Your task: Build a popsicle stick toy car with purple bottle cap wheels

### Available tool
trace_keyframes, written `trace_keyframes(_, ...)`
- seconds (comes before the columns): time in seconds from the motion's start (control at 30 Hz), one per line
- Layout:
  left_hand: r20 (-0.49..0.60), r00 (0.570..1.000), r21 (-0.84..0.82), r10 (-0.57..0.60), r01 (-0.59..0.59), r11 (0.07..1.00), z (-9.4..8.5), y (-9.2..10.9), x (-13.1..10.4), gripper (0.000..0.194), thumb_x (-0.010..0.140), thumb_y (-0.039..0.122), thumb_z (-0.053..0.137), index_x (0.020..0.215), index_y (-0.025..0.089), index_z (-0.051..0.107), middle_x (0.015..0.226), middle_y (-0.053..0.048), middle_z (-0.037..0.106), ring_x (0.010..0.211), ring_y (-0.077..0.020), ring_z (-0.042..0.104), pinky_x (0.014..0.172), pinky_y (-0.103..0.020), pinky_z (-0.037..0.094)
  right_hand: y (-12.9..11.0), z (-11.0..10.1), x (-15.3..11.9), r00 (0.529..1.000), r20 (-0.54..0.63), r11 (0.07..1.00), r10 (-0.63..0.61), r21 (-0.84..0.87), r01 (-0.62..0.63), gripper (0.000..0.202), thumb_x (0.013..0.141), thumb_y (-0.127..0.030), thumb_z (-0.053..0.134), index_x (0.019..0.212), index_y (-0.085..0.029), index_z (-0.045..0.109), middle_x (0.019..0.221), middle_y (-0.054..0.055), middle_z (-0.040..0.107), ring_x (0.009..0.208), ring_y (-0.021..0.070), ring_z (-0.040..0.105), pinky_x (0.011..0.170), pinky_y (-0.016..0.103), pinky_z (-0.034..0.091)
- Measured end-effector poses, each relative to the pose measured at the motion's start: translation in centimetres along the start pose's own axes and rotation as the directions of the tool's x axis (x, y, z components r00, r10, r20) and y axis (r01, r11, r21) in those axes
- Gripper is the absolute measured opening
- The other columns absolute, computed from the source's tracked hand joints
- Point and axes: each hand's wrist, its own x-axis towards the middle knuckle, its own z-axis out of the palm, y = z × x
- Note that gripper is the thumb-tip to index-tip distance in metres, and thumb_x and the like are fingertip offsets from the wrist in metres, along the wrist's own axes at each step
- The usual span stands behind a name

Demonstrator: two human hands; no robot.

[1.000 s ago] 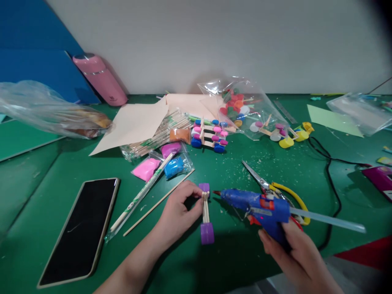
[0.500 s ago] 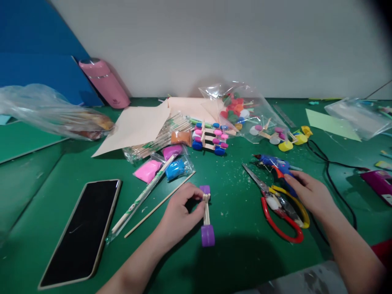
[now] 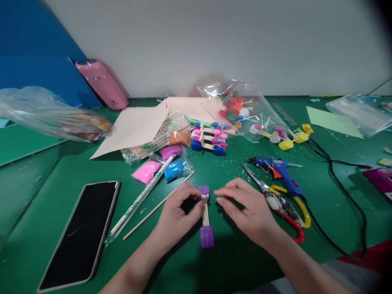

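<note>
A small stick piece with purple ends (image 3: 206,216) is held upright on the green table (image 3: 239,265), its upper end pinched between the thumb and fingers of the left hand (image 3: 177,214). Just to the right of it, the right hand (image 3: 251,208) is held with thumb and forefinger slightly apart, and nothing is gripped by it. Beyond the left hand, pink material is held in one clear packet (image 3: 146,171), and blue (image 3: 173,169), magenta (image 3: 170,152) and orange-brown (image 3: 179,137) lumps are likewise seen in clear wrapping. Many thin wooden sticks are contained in a long clear pack (image 3: 143,150), partly covered by a pale sheet (image 3: 131,124). Red, orange, green, white and blue round pieces (image 3: 235,108) are enclosed in a large clear bag (image 3: 260,100) at the back. Brownish contents (image 3: 92,125), not clearly made out, are held in a plastic bag (image 3: 33,104) at the far left. A pair of light sticks is sealed in a narrow sleeve (image 3: 137,200), beside which a loose stick (image 3: 153,210) is laid. Scissors (image 3: 260,181) and a blue glue gun (image 3: 278,166) are placed near the right hand.
</note>
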Motion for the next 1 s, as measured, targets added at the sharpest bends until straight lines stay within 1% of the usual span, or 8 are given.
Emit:
trace_keyframes(0.07, -0.007, 1.0, -0.005, 0.021, -0.021, 1.0, -0.1, 0.1, 0.0, 0.008, 0.075, 0.012, 0.053, 0.078, 0.018, 0.056, 0.076, -0.002, 0.055, 0.072, -0.0149, 0.055, 0.066, -0.028, 0.045, 0.0, 0.8, 0.3, 1.0, 0.005, 1.0, -0.019, 0.003, 0.019, 0.017, 0.083, -0.019, 0.052, 0.094, -0.02, 0.065, 0.079, 0.004, 0.057, 0.075, 0.0144, 0.055, 0.065, 0.026, 0.047)
trace_keyframes(0.13, -0.013, 0.999, -0.012, 0.036, -0.036, 0.999, -0.2, 0.1, 0.0, 0.007, 0.075, 0.012, 0.053, 0.077, 0.018, 0.056, 0.075, -0.002, 0.055, 0.071, -0.015, 0.054, 0.065, -0.028, 0.045, 0.1, 1.1, 0.5, 0.999, 0.011, 0.999, -0.041, -0.014, 0.041, 0.017, 0.083, -0.019, 0.052, 0.094, -0.019, 0.065, 0.079, 0.004, 0.056, 0.075, 0.0148, 0.054, 0.064, 0.027, 0.046)
trace_keyframes(0.27, -0.003, 0.999, -0.038, 0.043, -0.043, 0.998, -0.2, 0.1, 0.2, 0.008, 0.075, 0.011, 0.054, 0.079, 0.018, 0.056, 0.076, -0.002, 0.054, 0.072, -0.0149, 0.054, 0.066, -0.028, 0.044, 0.5, 1.3, 0.7, 0.996, 0.031, 0.995, -0.085, -0.059, 0.087, 0.019, 0.084, -0.018, 0.051, 0.094, -0.016, 0.066, 0.079, 0.006, 0.056, 0.075, 0.0154, 0.053, 0.064, 0.028, 0.045)
trace_keyframes(0.43, 0.008, 1.0, -0.053, 0.018, -0.018, 0.998, -0.1, 0.1, 0.3, 0.007, 0.076, 0.012, 0.054, 0.078, 0.018, 0.058, 0.076, -0.002, 0.054, 0.073, -0.0148, 0.054, 0.066, -0.028, 0.044, 0.6, 1.4, 0.7, 0.996, 0.032, 0.992, -0.087, -0.091, 0.09, 0.018, 0.084, -0.018, 0.051, 0.092, -0.016, 0.067, 0.079, 0.006, 0.056, 0.074, 0.0155, 0.052, 0.064, 0.028, 0.045)
trace_keyframes(0.57, 0.003, 1.0, -0.061, 0.005, -0.005, 0.998, -0.1, 0.2, 0.4, 0.006, 0.075, 0.014, 0.055, 0.076, 0.018, 0.059, 0.073, -0.001, 0.054, 0.071, -0.0146, 0.054, 0.064, -0.027, 0.044, 0.7, 1.4, 0.5, 0.996, 0.021, 0.992, -0.091, -0.088, 0.093, 0.017, 0.084, -0.02, 0.051, 0.091, -0.019, 0.067, 0.078, 0.005, 0.056, 0.073, 0.0151, 0.052, 0.064, 0.028, 0.046)
trace_keyframes(0.73, 0.004, 1.0, -0.072, 0.013, -0.013, 0.997, -0.1, 0.2, 0.5, 0.006, 0.075, 0.013, 0.055, 0.075, 0.017, 0.059, 0.074, -0.002, 0.054, 0.071, -0.0149, 0.053, 0.065, -0.028, 0.044, 0.8, 1.6, 0.2, 0.994, 0.007, 0.988, -0.106, -0.115, 0.106, 0.018, 0.084, -0.021, 0.052, 0.091, -0.02, 0.068, 0.076, 0.004, 0.056, 0.072, 0.015, 0.052, 0.062, 0.027, 0.045)
trace_keyframes(0.87, 0.01, 1.0, -0.072, 0.006, -0.006, 0.997, -0.1, 0.3, 0.5, 0.006, 0.076, 0.012, 0.054, 0.075, 0.017, 0.059, 0.073, -0.002, 0.053, 0.071, -0.0151, 0.052, 0.065, -0.029, 0.043, 0.8, 1.8, 0.1, 0.989, -0.029, 0.98, -0.145, -0.145, 0.14, 0.018, 0.083, -0.019, 0.054, 0.091, -0.019, 0.069, 0.073, 0.004, 0.056, 0.068, 0.0143, 0.051, 0.058, 0.026, 0.044)
trace_keyframes(1.0, 0.005, 1.0, -0.076, 0.008, -0.008, 0.997, -0.1, 0.2, 0.4, 0.006, 0.075, 0.012, 0.054, 0.075, 0.017, 0.058, 0.073, -0.002, 0.053, 0.07, -0.015, 0.052, 0.064, -0.029, 0.043, 0.7, 1.9, 0.0, 0.986, -0.055, 0.978, -0.157, -0.147, 0.148, 0.018, 0.082, -0.016, 0.054, 0.091, -0.017, 0.07, 0.072, 0.004, 0.057, 0.067, 0.0137, 0.051, 0.058, 0.026, 0.044)
